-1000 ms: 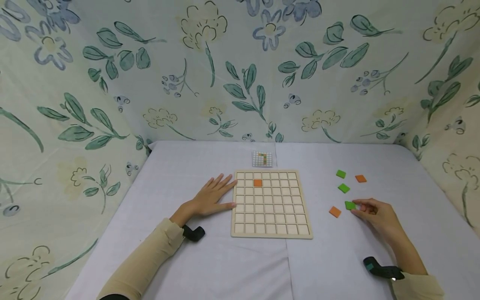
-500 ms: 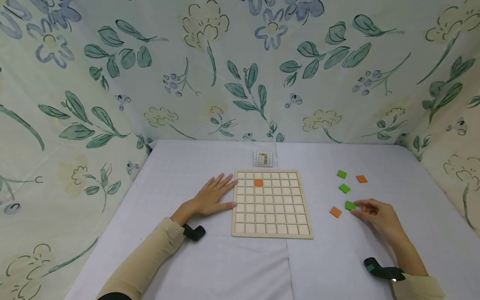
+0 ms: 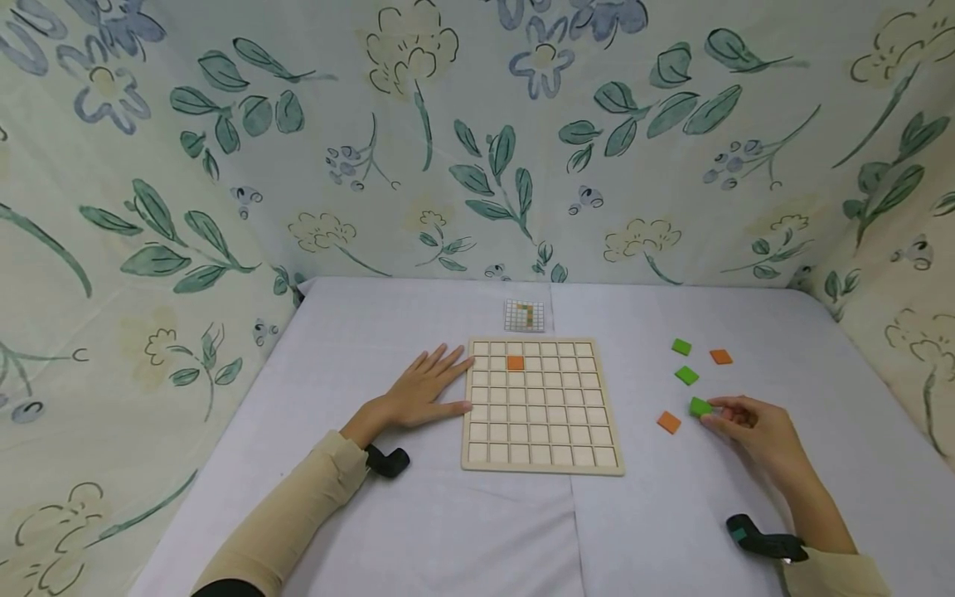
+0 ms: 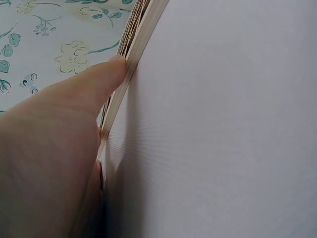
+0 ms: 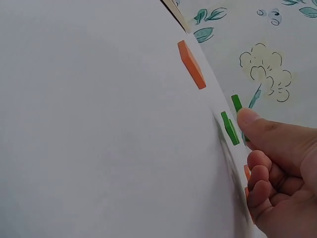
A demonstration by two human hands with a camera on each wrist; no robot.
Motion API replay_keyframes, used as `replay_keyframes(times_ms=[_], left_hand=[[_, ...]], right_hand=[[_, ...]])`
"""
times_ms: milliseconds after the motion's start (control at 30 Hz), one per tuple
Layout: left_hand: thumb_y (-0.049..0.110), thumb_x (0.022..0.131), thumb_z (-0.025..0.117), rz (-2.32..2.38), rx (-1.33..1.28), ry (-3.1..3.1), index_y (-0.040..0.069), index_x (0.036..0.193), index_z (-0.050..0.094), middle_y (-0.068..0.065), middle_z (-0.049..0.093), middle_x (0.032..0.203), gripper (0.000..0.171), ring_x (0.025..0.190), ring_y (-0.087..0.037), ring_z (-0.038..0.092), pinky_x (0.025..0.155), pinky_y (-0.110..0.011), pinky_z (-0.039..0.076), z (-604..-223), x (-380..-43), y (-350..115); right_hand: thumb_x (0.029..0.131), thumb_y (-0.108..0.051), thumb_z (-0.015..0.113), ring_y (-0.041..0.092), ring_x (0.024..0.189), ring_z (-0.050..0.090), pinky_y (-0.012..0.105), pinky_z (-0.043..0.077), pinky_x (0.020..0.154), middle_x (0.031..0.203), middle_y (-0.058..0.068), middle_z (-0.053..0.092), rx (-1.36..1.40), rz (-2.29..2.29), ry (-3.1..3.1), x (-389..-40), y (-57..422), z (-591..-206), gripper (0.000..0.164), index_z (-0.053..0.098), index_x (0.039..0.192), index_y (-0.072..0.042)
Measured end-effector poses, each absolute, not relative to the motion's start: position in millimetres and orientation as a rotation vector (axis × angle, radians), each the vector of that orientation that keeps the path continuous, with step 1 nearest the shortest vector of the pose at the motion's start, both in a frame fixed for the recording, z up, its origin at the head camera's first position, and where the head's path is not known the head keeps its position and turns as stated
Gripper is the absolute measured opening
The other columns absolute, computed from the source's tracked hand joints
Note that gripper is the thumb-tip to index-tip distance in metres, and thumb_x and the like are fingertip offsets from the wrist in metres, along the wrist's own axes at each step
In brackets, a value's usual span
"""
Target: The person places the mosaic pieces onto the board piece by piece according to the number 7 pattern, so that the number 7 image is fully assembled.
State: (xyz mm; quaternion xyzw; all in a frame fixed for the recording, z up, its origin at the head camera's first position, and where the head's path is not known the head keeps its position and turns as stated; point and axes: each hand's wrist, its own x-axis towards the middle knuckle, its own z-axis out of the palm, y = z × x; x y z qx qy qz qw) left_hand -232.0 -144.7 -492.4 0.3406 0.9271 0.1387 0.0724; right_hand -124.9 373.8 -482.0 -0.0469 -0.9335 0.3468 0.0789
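Observation:
In the head view, my right hand [image 3: 755, 427] pinches a small green square tile [image 3: 700, 407] by its edge, between thumb and fingers. The right wrist view has this green tile [image 5: 236, 102] partly behind the thumb, tilted up over the table. My left hand [image 3: 419, 393] lies with fingers spread, its fingertips and thumb at the left edge of a wooden grid board [image 3: 543, 473]. Seen from the left wrist, the thumb [image 4: 101, 82] rests against the board's side [image 4: 138, 47]. One orange tile [image 3: 516, 363] sits in a cell of the board's second row.
Loose on the white cloth around the right hand lie two green tiles [image 3: 682, 347] [image 3: 686, 376] and two orange tiles [image 3: 720, 356] [image 3: 669, 422]. Behind the board stands a small card [image 3: 525, 316] printed with a coloured grid pattern. Flowered fabric [image 3: 418, 166] encloses the table's back and sides.
The right hand has raised and tilted the pinched green tile slightly, up from lying flat. The left hand stays in place at the board.

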Motion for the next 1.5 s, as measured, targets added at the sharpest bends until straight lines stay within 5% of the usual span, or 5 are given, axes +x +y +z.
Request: replay_keyframes(times_ms=[867, 1500], left_hand=[[0.070, 0.096, 0.041, 0.446, 1.023, 2.766, 0.025, 0.162, 0.014, -0.003, 0.004, 0.167, 0.085, 0.152, -0.031, -0.002, 0.119, -0.055, 0.000, -491, -232, -146], [0.070, 0.095, 0.042, 0.435, 1.015, 2.771, 0.025, 0.162, 0.014, -0.003, 0.005, 0.167, 0.085, 0.152, -0.030, -0.003, 0.119, -0.053, -0.001, -490, -232, -145]], right_hand=[[0.090, -0.016, 0.077, 0.013, 0.078, 0.047, 0.015, 0.043, 0.059, 0.094, 0.013, 0.058, -0.055, 1.103, -2.760, -139, 351, -452, 0.038, 0.067, 0.119, 0.007], [0.087, -0.009, 0.079, 0.018, 0.075, 0.047, 0.022, 0.041, 0.055, 0.087, 0.010, 0.057, 0.023, 1.155, -2.716, -161, 321, -450, 0.032, 0.069, 0.114, 0.006]])
